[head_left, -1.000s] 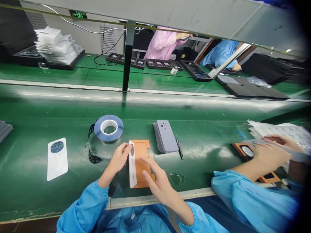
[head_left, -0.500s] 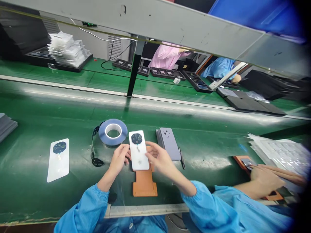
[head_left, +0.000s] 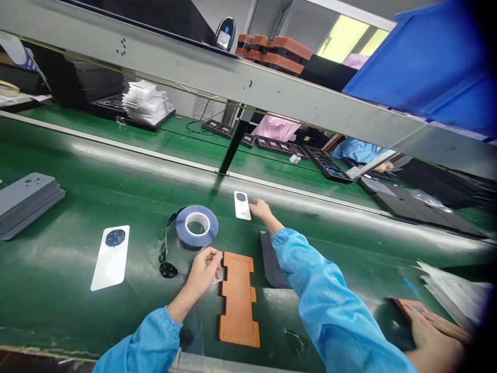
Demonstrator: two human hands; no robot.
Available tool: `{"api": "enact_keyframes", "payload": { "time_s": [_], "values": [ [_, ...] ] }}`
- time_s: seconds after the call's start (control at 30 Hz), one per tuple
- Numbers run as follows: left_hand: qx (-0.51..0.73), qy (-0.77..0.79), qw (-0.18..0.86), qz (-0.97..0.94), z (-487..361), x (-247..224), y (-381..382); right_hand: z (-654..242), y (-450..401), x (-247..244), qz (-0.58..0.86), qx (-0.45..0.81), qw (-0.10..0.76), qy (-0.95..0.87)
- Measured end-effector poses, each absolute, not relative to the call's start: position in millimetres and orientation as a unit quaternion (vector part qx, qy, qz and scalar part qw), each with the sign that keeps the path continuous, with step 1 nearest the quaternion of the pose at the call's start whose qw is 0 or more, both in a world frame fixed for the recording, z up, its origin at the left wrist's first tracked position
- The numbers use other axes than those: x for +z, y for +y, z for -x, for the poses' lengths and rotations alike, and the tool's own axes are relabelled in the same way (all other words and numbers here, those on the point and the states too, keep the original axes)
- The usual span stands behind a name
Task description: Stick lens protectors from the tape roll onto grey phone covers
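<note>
My right hand [head_left: 261,209] is stretched far forward, its fingers closed on the right edge of a white phone back cover [head_left: 243,211] with a dark round camera area. My left hand [head_left: 205,267] is curled, fingertips pinched together at the upper left edge of an orange fixture [head_left: 237,300]; what they hold, if anything, is too small to make out. Nothing lies on the fixture. A roll of blue tape [head_left: 181,228] sits behind my left hand, with a strip of black camera-shaped pieces [head_left: 167,269] trailing from it. A second white phone back cover [head_left: 112,259] lies to the left.
Grey phone-shaped plates [head_left: 29,202] are stacked at far left; more grey plates [head_left: 272,264] lie partly under my right sleeve. A co-worker's hand [head_left: 430,331] works at another orange fixture on the right. A shelf beam [head_left: 272,93] crosses above, holding a blue bin [head_left: 423,62].
My right hand has carried the white phone back cover off the orange fixture, forward to the back of the bench. My left hand stays beside the fixture. The view has shifted and tilted up.
</note>
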State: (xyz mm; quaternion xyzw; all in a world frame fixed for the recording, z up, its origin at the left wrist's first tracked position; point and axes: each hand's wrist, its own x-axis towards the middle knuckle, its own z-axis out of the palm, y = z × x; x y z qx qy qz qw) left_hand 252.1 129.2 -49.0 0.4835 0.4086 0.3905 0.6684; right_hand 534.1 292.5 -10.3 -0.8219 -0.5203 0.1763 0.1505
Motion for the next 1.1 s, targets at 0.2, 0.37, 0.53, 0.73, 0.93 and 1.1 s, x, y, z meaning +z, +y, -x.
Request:
{"api": "enact_keyframes", "payload": {
  "time_s": [0.2,0.37,0.53,0.73,0.93,1.1],
  "values": [
    [0.452,0.408,0.467,-0.641,-238,-39,122,-506,247,5,0.788,0.174,0.137,-0.574],
    [0.586,0.435,0.077,-0.679,-203,-27,108,-458,167,18,0.726,0.214,0.172,-0.630],
    [0.526,0.608,0.041,-0.594,-159,-36,84,-413,98,12,0.641,0.312,0.229,-0.663],
    [0.439,0.678,0.405,-0.428,-125,-57,63,-376,71,-11,0.588,0.390,0.277,-0.653],
    [0.433,0.583,0.550,-0.414,-152,-46,52,-355,70,-16,0.516,0.381,0.329,-0.693],
    [0.421,0.549,0.578,-0.433,-174,-42,46,-351,73,-19,0.519,0.343,0.340,-0.705]
  ]
}}
